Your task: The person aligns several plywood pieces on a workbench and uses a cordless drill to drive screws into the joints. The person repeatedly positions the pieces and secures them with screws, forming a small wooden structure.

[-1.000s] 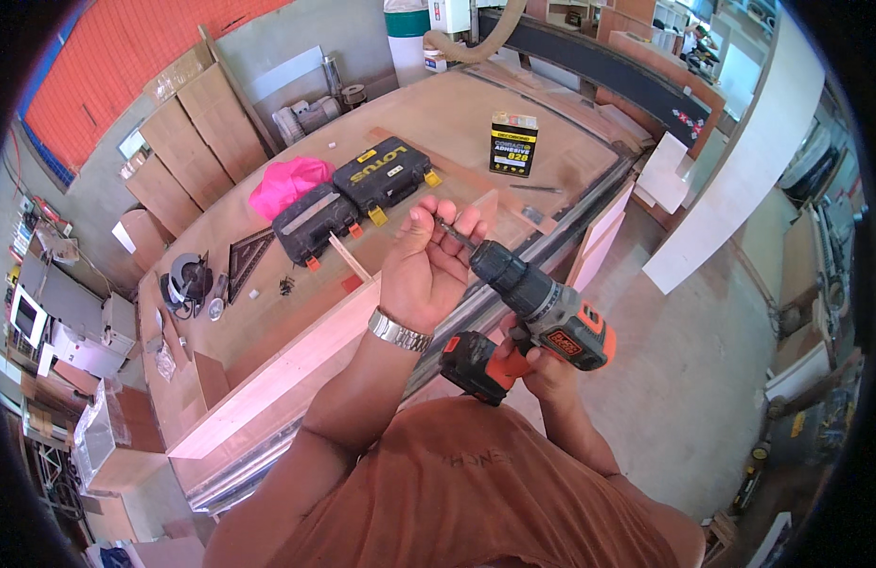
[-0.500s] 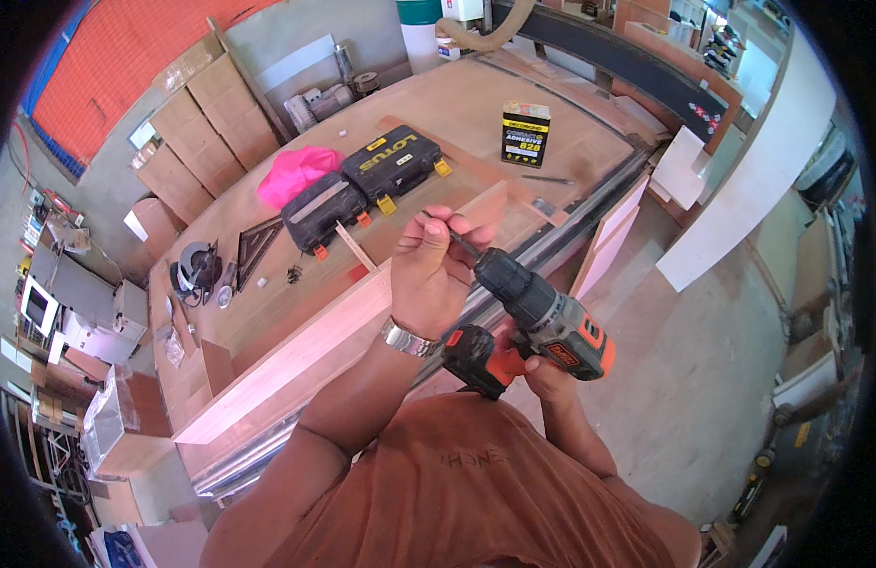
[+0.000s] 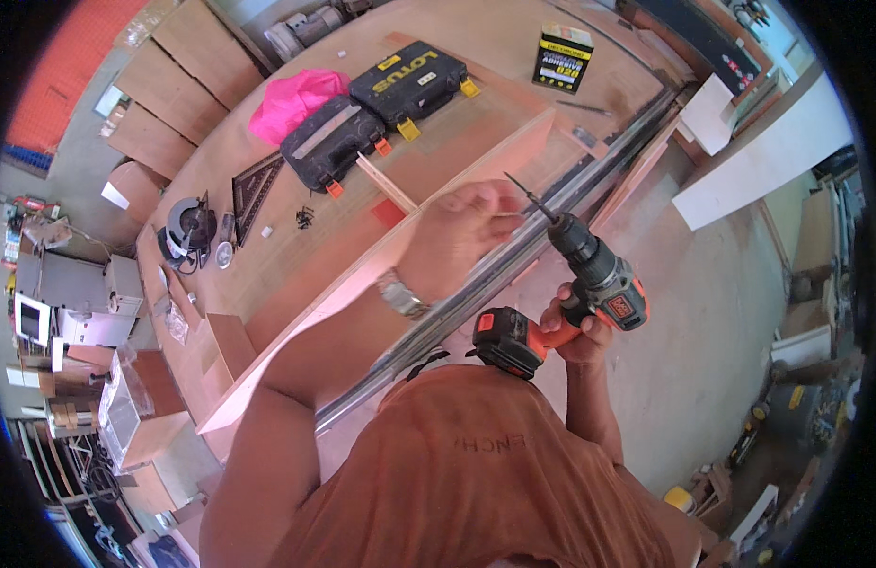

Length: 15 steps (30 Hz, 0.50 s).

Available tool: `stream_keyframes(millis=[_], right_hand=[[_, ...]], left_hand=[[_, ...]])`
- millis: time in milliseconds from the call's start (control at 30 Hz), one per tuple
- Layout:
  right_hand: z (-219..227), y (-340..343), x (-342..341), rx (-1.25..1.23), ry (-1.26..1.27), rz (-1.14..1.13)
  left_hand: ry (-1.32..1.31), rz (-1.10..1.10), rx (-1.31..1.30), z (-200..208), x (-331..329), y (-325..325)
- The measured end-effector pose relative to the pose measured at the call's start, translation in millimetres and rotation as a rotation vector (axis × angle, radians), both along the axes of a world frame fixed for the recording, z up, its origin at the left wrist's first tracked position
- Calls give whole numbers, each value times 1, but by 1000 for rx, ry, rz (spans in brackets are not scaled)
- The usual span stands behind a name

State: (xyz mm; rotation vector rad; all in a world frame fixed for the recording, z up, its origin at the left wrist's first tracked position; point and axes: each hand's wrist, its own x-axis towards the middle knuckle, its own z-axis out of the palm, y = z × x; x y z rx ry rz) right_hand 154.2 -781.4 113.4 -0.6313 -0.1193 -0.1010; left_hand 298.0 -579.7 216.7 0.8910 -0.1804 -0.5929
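A cordless drill (image 3: 599, 270), black and grey with orange parts, is gripped by my right hand (image 3: 580, 327), its fingers wrapped round the handle below the chuck. From the chuck a thin dark drill bit (image 3: 528, 196) points up and to the left, away from me. Just left of the bit is my left hand (image 3: 468, 227), apart from it and smeared by motion, so its finger pose is unclear. A metal-band watch (image 3: 400, 293) circles that wrist. Under my left forearm a long pale wooden board (image 3: 315, 317) stands on edge along the workbench (image 3: 296, 275).
Two black tool cases (image 3: 334, 142) lie beside a pink bag (image 3: 291, 102). A yellow-and-black can (image 3: 563, 62) stands at the far right of the bench. Screws (image 3: 305, 218), a black triangular square (image 3: 258, 194) and a circular saw (image 3: 187, 232) sit on the left. Cardboard boxes (image 3: 163, 114) lean behind.
My left hand has let go of the drill bit's tip and drawn off to its left. The drill has shifted right and slightly up in view, its bit now bare. My view has turned.
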Motion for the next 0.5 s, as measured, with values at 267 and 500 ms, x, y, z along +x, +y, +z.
stream_keyframes(millis=[267,500], right_hand=[[-56,53,-4,117,159,-51],[-110,72,8,158,309,-39]], left_hand=[[-1255,305,1230,-94,150,137],[-725,80,1454,-167,158,123]])
